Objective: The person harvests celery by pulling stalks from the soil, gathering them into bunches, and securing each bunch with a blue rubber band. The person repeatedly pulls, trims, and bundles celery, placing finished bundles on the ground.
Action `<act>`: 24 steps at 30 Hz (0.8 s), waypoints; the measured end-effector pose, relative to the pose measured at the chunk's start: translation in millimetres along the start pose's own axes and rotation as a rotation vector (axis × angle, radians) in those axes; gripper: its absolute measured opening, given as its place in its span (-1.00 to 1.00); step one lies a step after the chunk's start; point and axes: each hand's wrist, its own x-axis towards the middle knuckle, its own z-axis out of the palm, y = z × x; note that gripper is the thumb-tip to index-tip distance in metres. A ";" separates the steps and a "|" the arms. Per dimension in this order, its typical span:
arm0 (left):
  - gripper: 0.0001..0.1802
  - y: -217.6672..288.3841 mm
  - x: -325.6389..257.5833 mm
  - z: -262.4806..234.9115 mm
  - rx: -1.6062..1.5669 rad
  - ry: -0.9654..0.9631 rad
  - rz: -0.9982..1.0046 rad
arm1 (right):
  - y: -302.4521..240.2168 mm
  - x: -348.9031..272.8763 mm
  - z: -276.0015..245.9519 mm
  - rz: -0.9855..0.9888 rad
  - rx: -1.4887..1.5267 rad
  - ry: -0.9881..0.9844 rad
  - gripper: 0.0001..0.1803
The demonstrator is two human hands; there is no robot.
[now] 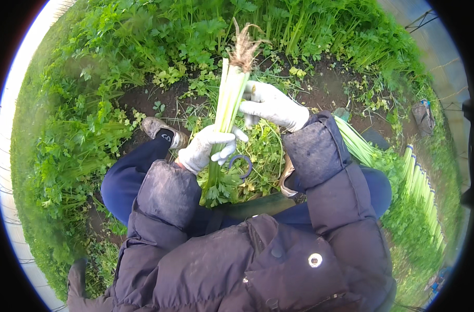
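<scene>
A bunch of celery (231,99) stands upright before me, pale stalks in the middle, brown roots at the top and green leaves below. My left hand (208,147), in a white glove, wraps round the lower stalks. At the right side of the stalks, just under the roots, is my white-gloved right hand (273,105); its bent fingers press against the celery, their tips partly hidden. A purple ring-shaped band (240,167) shows below my left fingers, over the leaves; what it hangs from is unclear.
Dense celery plants (159,31) grow ahead and to the left. Loose leaves and trimmings (263,151) cover the ground between my shoes. Cut celery (354,141) lies by my right knee, and a row of banded bunches (421,190) stretches along the far right.
</scene>
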 end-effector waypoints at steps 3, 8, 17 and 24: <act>-0.58 0.7 -2.2 -5.0 -0.020 0.046 0.033 | -17.7 -2.5 -17.1 0.043 -0.347 0.226 -0.71; -0.61 0.5 -1.9 -11.9 -0.025 0.078 0.049 | -57.1 -22.8 -63.8 -0.151 0.141 0.844 -0.73; -0.68 -1.1 -0.9 -8.1 0.010 0.095 0.003 | -24.0 0.2 -11.9 0.007 -0.755 0.374 -0.80; -0.68 -8.2 8.2 -2.8 0.143 0.295 0.077 | -25.4 -11.6 -41.3 0.025 -0.467 0.757 -0.32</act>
